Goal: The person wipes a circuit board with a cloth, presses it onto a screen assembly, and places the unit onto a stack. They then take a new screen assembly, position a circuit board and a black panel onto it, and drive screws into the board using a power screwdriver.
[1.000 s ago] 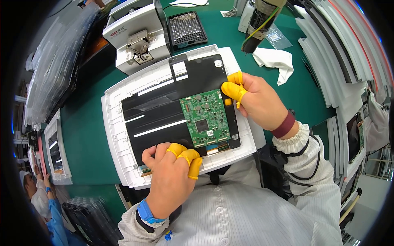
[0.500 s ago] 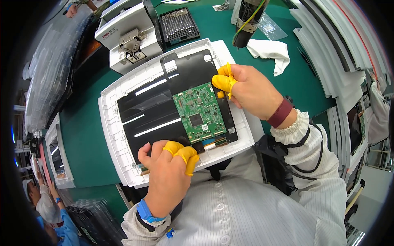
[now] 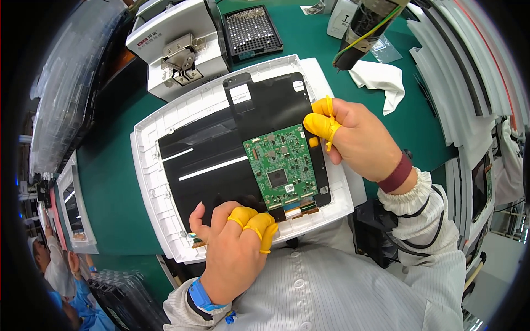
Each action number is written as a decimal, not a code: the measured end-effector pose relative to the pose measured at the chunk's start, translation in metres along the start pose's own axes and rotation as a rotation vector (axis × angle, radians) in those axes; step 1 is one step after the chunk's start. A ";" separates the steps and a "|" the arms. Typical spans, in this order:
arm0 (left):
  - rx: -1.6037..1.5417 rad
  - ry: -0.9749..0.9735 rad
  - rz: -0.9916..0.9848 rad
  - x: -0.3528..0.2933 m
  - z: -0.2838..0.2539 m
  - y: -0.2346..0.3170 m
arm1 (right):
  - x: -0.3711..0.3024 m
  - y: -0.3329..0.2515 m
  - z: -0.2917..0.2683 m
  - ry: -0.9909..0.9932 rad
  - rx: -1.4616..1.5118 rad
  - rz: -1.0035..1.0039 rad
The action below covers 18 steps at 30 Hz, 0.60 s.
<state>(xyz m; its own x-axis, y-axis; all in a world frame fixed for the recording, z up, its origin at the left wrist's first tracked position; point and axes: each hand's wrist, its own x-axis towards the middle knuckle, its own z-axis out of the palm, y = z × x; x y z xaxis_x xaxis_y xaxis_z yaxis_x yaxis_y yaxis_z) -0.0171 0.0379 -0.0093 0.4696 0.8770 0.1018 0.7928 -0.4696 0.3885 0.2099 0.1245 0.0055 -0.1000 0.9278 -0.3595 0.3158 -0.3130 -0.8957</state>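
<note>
A black display panel (image 3: 210,176) lies in a white plastic housing (image 3: 152,212). Across its right part runs a black mounting plate (image 3: 276,102) carrying a green circuit board (image 3: 284,165). My right hand (image 3: 359,138), in yellow finger cots, pinches the right edge of this plate beside a small yellow piece (image 3: 314,142). At the near edge, my left hand (image 3: 237,243) is closed, its yellow-covered thumb and fingers pinching the panel's rim. The little finger sticks out to the left. Flat cables (image 3: 298,212) show right of the left hand; its fingertips are partly hidden.
A white screw feeder (image 3: 179,52) and a black tray of small metal parts (image 3: 253,33) stand behind the housing. A dark tool with a yellow-green wire (image 3: 367,36) hangs above a white cloth (image 3: 381,83). White frames (image 3: 447,83) are stacked right. Co-workers (image 3: 55,270) are at lower left.
The view has shifted, and housing, panel and both hands appear larger and slightly lower. Light streaks on the panel differ. Both hands keep their grip.
</note>
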 end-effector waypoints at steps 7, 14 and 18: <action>-0.002 -0.034 -0.074 0.004 -0.007 0.004 | 0.005 -0.005 0.000 -0.047 -0.039 0.030; 0.020 -0.080 -0.078 0.006 -0.006 0.002 | 0.009 -0.009 -0.003 -0.061 -0.057 0.036; 0.009 -0.092 -0.093 0.010 -0.008 0.002 | 0.011 -0.009 -0.001 -0.073 -0.007 0.075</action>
<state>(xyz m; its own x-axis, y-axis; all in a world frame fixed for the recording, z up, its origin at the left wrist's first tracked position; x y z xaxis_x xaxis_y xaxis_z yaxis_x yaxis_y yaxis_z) -0.0139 0.0468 0.0000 0.4275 0.9038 -0.0188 0.8375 -0.3882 0.3845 0.2068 0.1381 0.0095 -0.1437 0.8844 -0.4440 0.3320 -0.3796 -0.8635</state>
